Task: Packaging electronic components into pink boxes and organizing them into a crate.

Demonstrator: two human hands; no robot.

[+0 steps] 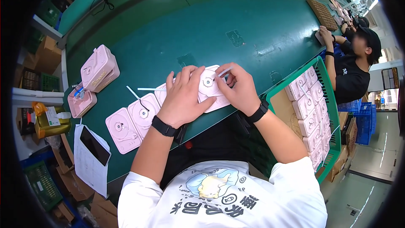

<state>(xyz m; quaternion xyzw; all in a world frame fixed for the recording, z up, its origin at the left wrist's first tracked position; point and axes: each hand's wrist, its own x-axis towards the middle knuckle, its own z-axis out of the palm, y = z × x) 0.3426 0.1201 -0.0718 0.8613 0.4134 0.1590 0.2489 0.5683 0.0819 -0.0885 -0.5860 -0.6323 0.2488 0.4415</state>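
Note:
A pink plastic case shaped like a small record player, with a round disc on its face, lies flat on the green table in front of me. My left hand rests over its left side, fingers spread and thumb on its lower edge. Above its right side my right hand pinches a thin white strip. To the left, similar pink cases sit in a row, one with a dark wire and white strip. Another case is partly hidden behind my left hand.
On my right, a green crate holds several pink cases. More pink housings stand at the left edge, by paper and a black phone. A co-worker works at the far right near a brown grid tray.

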